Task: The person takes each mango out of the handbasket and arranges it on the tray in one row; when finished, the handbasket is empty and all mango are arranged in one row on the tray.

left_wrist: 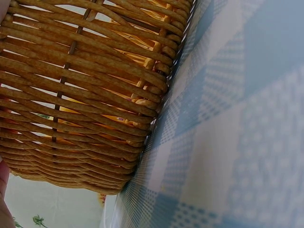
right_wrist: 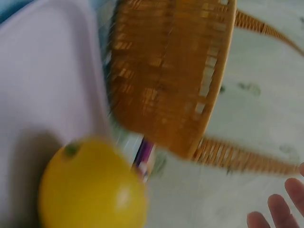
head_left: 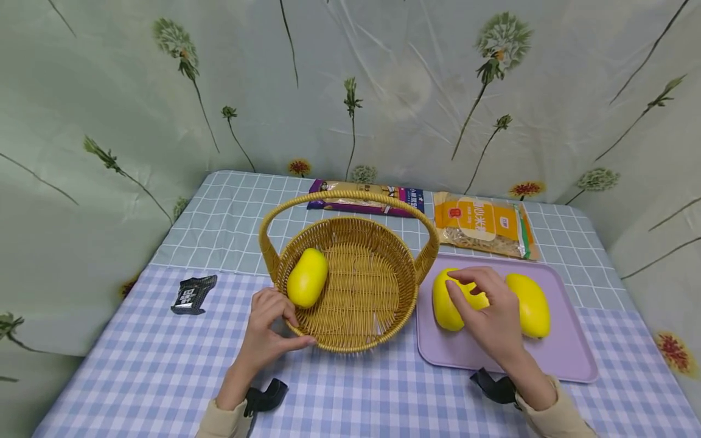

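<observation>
A yellow mango [head_left: 308, 278] lies inside a round wicker basket [head_left: 358, 349] with a tall arched handle, against its left wall. My left hand [head_left: 269, 328] holds the basket's front left rim, fingers at the wall and thumb along the front; the left wrist view shows the woven side [left_wrist: 80, 104] close up. On the lilac tray [head_left: 569, 359] to the right lie two more mangoes, a left one [head_left: 446, 304] and a right one [head_left: 530, 304]. Over the left one my right hand [head_left: 493, 310] hovers, thumb and fingers curved apart with nothing between them. The right wrist view shows a mango [right_wrist: 92, 190] below the fingers.
Behind the basket lies a purple-and-gold packet [head_left: 367, 199]. An orange food bag [head_left: 484, 225] lies behind the tray. A small black wrapper [head_left: 193, 295] is on the checked cloth [head_left: 126, 353] at left. A floral curtain [head_left: 394, 91] hangs behind the table.
</observation>
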{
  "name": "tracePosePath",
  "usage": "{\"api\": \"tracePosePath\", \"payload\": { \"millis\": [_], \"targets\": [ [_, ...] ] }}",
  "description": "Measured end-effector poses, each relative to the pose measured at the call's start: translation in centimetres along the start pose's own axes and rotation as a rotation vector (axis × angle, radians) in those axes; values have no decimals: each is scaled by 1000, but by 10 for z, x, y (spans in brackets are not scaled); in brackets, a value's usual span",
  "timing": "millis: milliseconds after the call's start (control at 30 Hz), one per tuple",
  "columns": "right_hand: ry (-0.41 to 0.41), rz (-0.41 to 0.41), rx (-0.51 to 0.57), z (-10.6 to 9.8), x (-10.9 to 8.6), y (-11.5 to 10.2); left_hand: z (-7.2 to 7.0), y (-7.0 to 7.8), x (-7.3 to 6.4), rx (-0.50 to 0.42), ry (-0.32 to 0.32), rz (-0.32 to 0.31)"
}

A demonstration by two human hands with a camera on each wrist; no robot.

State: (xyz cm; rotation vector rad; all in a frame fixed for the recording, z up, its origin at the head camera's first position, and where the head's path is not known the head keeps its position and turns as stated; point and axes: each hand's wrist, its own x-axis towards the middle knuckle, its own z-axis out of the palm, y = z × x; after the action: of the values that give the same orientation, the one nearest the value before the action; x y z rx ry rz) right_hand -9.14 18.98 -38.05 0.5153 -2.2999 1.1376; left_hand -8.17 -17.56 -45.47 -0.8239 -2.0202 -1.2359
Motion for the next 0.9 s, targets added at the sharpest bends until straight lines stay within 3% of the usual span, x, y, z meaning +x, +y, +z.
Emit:
{"api": "tracePosePath", "payload": {
  "millis": [267, 467, 900],
  "targets": [
    [-109, -122, 126, 32, 19, -24, -2, 26, 20, -22, 14, 27],
    [-200, -181, 132, 55, 39, -41, -2, 29, 23, -24, 20, 35],
    [-640, 63, -45, 103, 87, -69, -3, 30, 23, -24, 13, 31]
  ]
}}
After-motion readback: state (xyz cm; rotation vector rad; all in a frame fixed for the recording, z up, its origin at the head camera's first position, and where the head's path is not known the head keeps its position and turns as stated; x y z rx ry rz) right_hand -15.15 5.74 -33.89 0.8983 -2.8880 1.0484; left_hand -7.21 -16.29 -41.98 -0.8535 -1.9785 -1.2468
